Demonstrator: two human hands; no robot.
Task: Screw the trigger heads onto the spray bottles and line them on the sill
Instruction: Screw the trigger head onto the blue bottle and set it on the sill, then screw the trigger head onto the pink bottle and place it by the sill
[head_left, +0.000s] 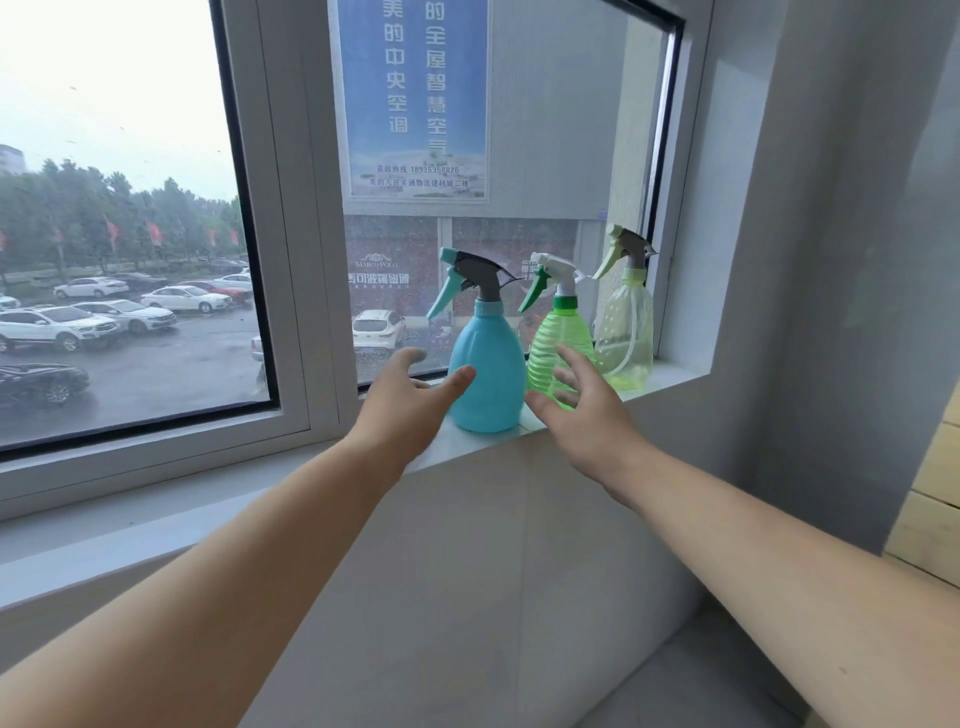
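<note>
Three spray bottles stand upright in a row on the white sill (670, 382), each with a trigger head on top. The blue bottle (491, 364) is nearest, with a grey and teal head. Behind it comes the bright green ribbed bottle (558, 340) with a white and green head, then the pale yellow-clear bottle (626, 332) by the window frame. My left hand (410, 402) hovers open just left of the blue bottle, thumb close to its side. My right hand (582, 410) is open to the right of it, fingers spread in front of the green bottle's base.
The window pane (130, 234) and its white frame (301, 260) rise directly behind the sill. A grey wall (831, 260) closes the sill's right end. Below the sill runs a pale wall face (493, 571). A wooden surface edge (930, 519) shows at far right.
</note>
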